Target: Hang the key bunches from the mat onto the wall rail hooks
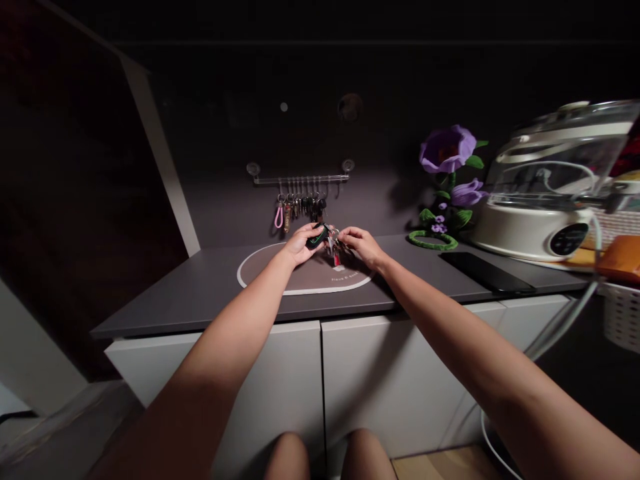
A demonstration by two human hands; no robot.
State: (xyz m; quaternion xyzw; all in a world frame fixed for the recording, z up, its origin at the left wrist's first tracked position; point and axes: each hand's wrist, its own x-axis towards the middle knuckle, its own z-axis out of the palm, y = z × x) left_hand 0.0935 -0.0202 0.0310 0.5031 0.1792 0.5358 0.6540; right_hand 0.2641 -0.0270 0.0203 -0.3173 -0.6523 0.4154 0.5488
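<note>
My left hand (303, 244) is closed around a black key fob (318, 236) with a green edge, held above the oval mat. From the fob hangs a bunch of keys (332, 247) with a small red tag (337, 258). My right hand (361, 243) pinches the key ring (335, 234) at the right side of the bunch. Just behind my hands, a clear rail (303, 179) on the wall carries several hooks with keys (300, 203), a pink strap (279, 216) and a brown keychain (287, 218).
The brown mat (265, 270) with a white rim lies on the dark counter (165, 287). At right are purple artificial flowers (449, 148), a black phone-like slab (485, 271), a white appliance (520, 227) with a clear lid, and a white basket (621, 313). White cabinet doors (370, 373) stand below.
</note>
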